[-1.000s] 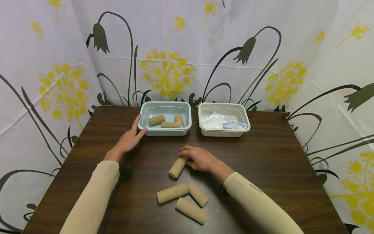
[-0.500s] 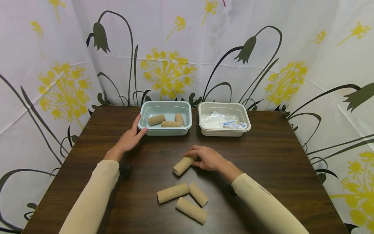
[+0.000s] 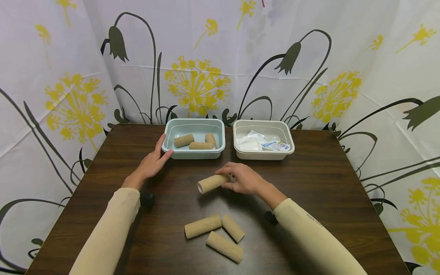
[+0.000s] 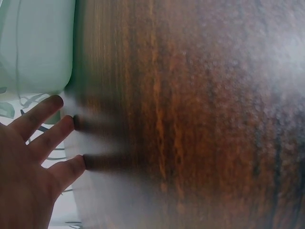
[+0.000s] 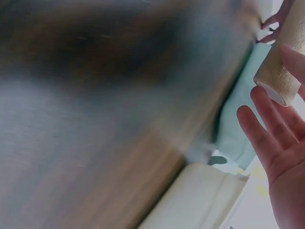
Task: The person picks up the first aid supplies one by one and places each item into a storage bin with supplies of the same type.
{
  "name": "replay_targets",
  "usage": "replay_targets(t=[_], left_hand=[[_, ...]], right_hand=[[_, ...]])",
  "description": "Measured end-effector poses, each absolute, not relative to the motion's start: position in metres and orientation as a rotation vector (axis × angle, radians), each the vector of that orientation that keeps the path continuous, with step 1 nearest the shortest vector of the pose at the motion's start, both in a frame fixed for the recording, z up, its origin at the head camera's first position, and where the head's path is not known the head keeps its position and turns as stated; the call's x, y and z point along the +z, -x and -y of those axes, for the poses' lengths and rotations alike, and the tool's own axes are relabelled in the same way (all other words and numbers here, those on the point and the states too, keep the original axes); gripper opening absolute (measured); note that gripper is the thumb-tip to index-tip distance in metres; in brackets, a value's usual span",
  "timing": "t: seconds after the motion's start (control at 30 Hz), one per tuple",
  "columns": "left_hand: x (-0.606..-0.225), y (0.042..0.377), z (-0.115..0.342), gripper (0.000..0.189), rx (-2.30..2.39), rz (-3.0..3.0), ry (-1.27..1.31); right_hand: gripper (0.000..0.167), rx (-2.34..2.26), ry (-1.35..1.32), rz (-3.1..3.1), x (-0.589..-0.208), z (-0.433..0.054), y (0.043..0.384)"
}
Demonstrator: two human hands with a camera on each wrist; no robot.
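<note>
My right hand (image 3: 243,178) pinches one end of a cardboard tube (image 3: 212,184), which points left above the table. The right wrist view also shows this tube (image 5: 281,62), thumb on one side and fingers on the other. My left hand (image 3: 151,162) touches the left side of a pale blue plastic tub (image 3: 197,154), its thumb at the front corner and fingers spread. Inside the tub lie three cardboard tubes, one of them a tube (image 3: 183,140) at the left. In the left wrist view, three fingertips (image 4: 66,125) show beside the tub's corner.
Three more cardboard tubes lie near the front: a tube (image 3: 203,227) on the left, a tube (image 3: 233,228) on the right and a tube (image 3: 225,247) nearest. A cream tub (image 3: 262,156) with small plastic packets (image 3: 275,146) stands right of the blue one. A flowered curtain (image 3: 220,57) hangs behind.
The right hand has moved a little right, then up toward the tubs, lifting the tube and turning it closer to level. The left hand stays at the blue tub.
</note>
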State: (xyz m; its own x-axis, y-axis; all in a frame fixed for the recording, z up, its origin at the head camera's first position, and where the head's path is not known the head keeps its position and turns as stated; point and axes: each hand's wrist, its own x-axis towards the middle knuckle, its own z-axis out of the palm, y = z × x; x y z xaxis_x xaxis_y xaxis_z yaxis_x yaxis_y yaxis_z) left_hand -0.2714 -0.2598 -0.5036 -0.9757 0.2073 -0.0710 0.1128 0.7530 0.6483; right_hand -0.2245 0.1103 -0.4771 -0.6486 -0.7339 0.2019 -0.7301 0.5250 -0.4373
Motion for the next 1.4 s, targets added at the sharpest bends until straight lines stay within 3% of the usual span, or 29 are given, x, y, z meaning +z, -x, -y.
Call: replay_targets(t=[0.53,1.4], left_hand=[[-0.504,0.272,0.260,0.078,1.024,-2.799,-0.235],[-0.507,0.275,0.261,0.077,1.006,-2.836,-0.245]], right_hand=[[0.044,-0.909,1.108,-3.050,-0.446,-0.072,0.256],[0.048,-0.701,0.680,-3.217,-0.452,0.008,0.283]])
